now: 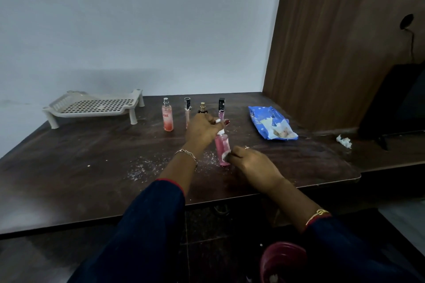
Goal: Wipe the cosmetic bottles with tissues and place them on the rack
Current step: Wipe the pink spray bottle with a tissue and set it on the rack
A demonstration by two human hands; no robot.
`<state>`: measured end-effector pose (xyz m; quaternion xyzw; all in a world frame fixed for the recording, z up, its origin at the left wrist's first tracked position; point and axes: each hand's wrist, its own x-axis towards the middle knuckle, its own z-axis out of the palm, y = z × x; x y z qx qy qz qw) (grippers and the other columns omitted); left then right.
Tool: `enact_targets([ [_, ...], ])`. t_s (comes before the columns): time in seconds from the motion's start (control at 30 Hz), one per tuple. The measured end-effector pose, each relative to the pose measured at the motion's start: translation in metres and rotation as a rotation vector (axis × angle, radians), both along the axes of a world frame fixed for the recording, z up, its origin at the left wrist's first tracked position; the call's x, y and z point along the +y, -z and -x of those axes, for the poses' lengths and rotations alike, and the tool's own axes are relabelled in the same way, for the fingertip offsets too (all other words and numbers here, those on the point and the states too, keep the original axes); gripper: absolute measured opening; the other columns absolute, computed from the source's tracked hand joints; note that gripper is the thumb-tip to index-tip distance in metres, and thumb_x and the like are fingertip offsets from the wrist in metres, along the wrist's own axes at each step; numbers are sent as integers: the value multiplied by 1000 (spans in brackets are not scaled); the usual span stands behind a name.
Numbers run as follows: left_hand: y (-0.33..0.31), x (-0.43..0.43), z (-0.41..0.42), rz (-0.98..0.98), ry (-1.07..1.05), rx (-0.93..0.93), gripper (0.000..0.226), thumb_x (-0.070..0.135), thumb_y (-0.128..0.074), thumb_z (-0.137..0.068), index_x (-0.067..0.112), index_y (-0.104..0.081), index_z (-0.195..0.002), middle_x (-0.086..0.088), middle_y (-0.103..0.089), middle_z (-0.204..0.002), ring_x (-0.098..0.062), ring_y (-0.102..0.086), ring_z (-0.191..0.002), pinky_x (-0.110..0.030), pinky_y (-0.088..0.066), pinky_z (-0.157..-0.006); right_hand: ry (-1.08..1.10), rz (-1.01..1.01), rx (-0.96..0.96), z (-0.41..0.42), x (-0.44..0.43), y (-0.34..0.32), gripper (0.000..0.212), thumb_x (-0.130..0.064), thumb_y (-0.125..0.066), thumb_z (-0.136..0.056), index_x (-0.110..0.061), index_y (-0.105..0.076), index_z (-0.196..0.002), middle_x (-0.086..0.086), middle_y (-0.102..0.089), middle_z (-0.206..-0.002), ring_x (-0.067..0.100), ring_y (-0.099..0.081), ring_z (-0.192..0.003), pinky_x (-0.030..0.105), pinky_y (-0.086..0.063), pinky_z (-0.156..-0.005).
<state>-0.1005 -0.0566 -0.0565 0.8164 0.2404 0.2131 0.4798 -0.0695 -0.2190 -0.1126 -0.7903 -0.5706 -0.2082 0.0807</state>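
Bottle [221, 145] at frame centre: my left hand [201, 131] grips its top to steady it, while my right hand [253, 163] pinches a tissue [226, 154] against its side.

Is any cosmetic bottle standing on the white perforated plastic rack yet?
No, the white perforated plastic rack is bare; the bottles all stand to its right on the dark brown table.

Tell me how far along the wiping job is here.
Done: nothing yet; no bottle stands on the rack. In hand: the left hand holds the pink bottle by its top while the right hand rubs a tissue against its side. Left: placing this bottle, plus the four in a row behind it: spray bottle, clear tube, gold-capped bottle and pink tube.
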Motion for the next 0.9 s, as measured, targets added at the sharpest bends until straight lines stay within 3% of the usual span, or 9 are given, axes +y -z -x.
enact_targets([
  [0.17,-1,1,-1,-9,3,20,21,30,-75,-78,12,-65,-85,-7,-64,-76,-30,-70,-85,-45,-57,-81,-38,174,53,-1,-13,1,34,-26,-38,-86,-16,-63,-106,7,-58,-106,31,-61,-88,41,-52,-64],
  [0.3,-2,0,-1,-29,4,39,22,29,-73,-79,12,-63,-88,-3,-60,-70,-29,-69,-85,-43,-57,-82,8,-241,240,-9,-12,-17,18,-12,-53,-81,-18,-61,-95,7,-58,-93,25,-60,-83,37,-50,-70],
  [0.37,-3,-2,0,-38,0,37,24,30,-73,-79,11,-64,-90,-7,-64,-77,-28,-69,-83,-43,-57,-81,3,-367,254,-12,-2,-24,22,-4,-54,-81,-18,-61,-96,6,-60,-95,22,-60,-85,36,-50,-72],
  [0.5,-3,-3,0,-48,-25,26,30,36,-74,-77,10,-69,-90,-9,-69,-81,-27,-70,-80,-43,-57,-79,-5,-261,194,-6,17,-16,28,-10,-53,-82,-13,-64,-107,7,-60,-107,27,-62,-93,38,-52,-72],
  [0.73,-1,2,4,30,-12,1,19,30,-75,-77,22,-58,-70,-10,-67,-78,-29,-70,-82,-45,-57,-80,-56,-91,150,2,5,1,22,-11,-61,-76,-12,-71,-95,7,-64,-98,29,-65,-79,36,-53,-62],
  [0.83,-1,7,10,88,30,-13,16,27,-72,-80,15,-65,-87,-4,-66,-70,-24,-68,-73,-42,-59,-77,-26,-88,214,-1,-1,1,21,-3,-60,-74,-10,-71,-91,8,-64,-95,27,-63,-82,32,-48,-66],
  [0.9,1,14,15,128,50,-11,31,25,-71,-80,6,-65,-103,-6,-66,-70,-18,-64,-66,-36,-59,-73,16,-214,302,-4,-3,3,22,4,-59,-74,-11,-68,-87,5,-63,-90,20,-59,-83,26,-42,-69],
])
